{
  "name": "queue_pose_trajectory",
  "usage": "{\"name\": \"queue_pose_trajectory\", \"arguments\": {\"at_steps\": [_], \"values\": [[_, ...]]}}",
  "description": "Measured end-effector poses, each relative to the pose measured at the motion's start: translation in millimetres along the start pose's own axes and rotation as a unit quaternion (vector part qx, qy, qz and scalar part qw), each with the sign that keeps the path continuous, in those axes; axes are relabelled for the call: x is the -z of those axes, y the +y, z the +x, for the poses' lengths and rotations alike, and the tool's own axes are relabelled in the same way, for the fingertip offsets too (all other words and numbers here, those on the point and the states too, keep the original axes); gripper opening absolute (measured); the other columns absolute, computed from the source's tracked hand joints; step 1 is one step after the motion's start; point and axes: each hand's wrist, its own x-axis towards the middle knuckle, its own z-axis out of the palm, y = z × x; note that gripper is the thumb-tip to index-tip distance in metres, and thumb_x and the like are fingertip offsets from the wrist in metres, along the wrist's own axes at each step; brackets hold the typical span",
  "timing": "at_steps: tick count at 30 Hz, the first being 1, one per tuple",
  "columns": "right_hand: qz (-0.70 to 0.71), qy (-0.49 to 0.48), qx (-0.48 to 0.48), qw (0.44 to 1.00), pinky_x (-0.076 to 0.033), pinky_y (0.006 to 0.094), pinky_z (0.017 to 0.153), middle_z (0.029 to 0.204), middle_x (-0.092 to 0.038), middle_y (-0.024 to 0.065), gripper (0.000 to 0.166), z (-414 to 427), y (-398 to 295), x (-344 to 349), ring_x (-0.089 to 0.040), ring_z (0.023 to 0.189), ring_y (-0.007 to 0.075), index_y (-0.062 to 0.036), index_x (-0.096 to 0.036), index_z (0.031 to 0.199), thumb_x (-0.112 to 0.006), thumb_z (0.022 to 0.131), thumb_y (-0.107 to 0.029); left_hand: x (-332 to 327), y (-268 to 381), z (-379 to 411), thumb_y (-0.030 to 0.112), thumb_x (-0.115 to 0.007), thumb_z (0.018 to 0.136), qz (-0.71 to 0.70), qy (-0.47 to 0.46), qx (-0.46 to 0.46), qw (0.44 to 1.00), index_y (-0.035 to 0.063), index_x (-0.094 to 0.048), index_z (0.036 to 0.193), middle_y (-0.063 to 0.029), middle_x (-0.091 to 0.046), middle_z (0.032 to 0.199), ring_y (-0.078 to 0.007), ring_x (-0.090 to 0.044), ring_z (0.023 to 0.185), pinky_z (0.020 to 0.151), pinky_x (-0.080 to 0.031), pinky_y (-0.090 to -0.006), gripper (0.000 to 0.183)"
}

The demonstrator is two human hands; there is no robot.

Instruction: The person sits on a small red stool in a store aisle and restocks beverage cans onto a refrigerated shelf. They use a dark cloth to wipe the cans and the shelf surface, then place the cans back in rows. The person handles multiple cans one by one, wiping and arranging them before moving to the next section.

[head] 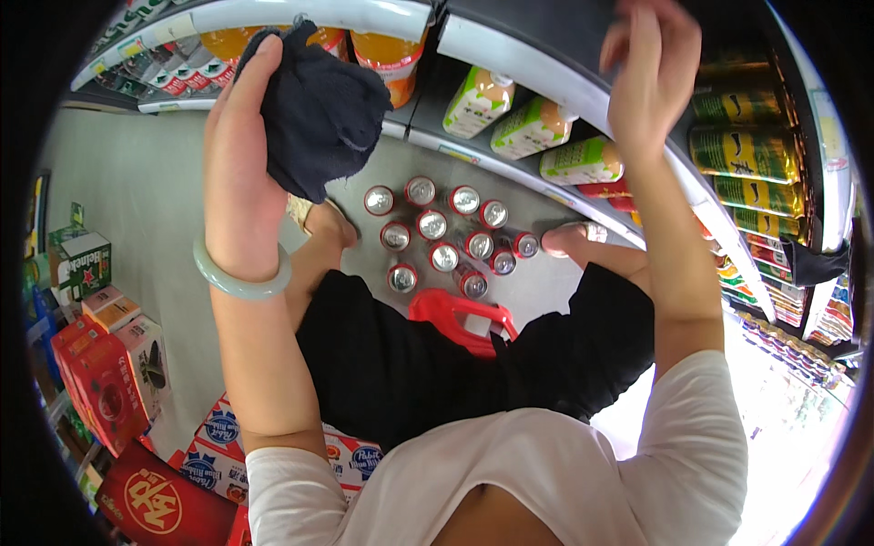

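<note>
My left hand, with a pale green bangle at the wrist, grips a bunched dark cloth, raised near the front of the drinks shelf. Up at the top right is my right hand, blurred, its fingers loosely bent and apart. I see nothing in it, though the frame's top edge cuts off some fingertips. The dark surface of an upper shelf lies beside that hand. Between my feet, several red drink cans stand upright on the grey floor, silver tops facing up.
A red plastic handle shows between my knees. Juice cartons and orange drink bottles sit on the lower shelf. Green-gold can packs fill shelving at right. Beer cartons and red boxes are stacked at left.
</note>
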Motion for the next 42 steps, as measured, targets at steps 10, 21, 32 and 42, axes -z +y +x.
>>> {"name": "queue_pose_trajectory", "arguments": {"at_steps": [10, 21, 32, 42], "values": [[-0.415, -0.621, -0.265, 0.610, -0.053, 0.0477, 0.101, 0.157, -0.042, 0.0140, 0.071, -246.7, 156.8, 145.2, -0.057, 0.131, 0.0357, -0.0113, -0.040, 0.152, -0.073, 0.091, -0.023, -19.6, -21.1, -1.3, 0.027, -0.059, 0.106, 0.051, -0.021, 0.045, 0.997, -0.0019, -0.066, 0.126, -0.0079, -0.073, 0.116, -0.0177, -0.072, 0.103, 0.091, -0.057, -0.0314, 0.036], [-0.341, -0.585, -0.278, 0.681, -0.054, 0.0442, 0.098, 0.132, -0.064, 0.0163, 0.075, -296.6, 206.5, 153.0, -0.065, 0.116, 0.0366, -0.0101, -0.049, 0.143, -0.082, 0.077, -0.027, -55.3, -64.0, -1.9, 0.024, -0.060, 0.105, 0.099, -0.021, 0.027, 0.994, -0.0009, -0.066, 0.124, -0.0075, -0.073, 0.116, -0.0169, -0.072, 0.103, 0.091, -0.057, -0.0319, 0.032], [-0.222, -0.339, -0.253, 0.879, -0.055, 0.0398, 0.093, 0.117, -0.068, 0.0177, 0.072, -161.0, -53.1, 162.0, -0.069, 0.107, 0.0333, -0.0073, -0.053, 0.130, -0.090, 0.070, -0.021, -97.8, -152.2, -64.6, 0.044, -0.052, 0.109, 0.206, -0.103, -0.054, 0.971, -0.0018, -0.061, 0.121, -0.0060, -0.067, 0.110, -0.0120, -0.061, 0.098, 0.090, -0.050, -0.0284, 0.048], [0.188, 0.181, -0.280, 0.924, -0.050, 0.0334, 0.097, 0.124, -0.059, 0.0109, 0.064, -203.9, -78.4, 41.3, -0.059, 0.110, 0.0161, 0.0002, -0.044, 0.133, -0.083, 0.086, -0.019, -119.3, -175.3, -110.6, 0.052, -0.028, 0.112, 0.005, -0.146, 0.046, 0.988, 0.0026, -0.052, 0.144, -0.0126, -0.060, 0.143, -0.0231, -0.057, 0.132, 0.115, -0.043, -0.0400, 0.063]]}}
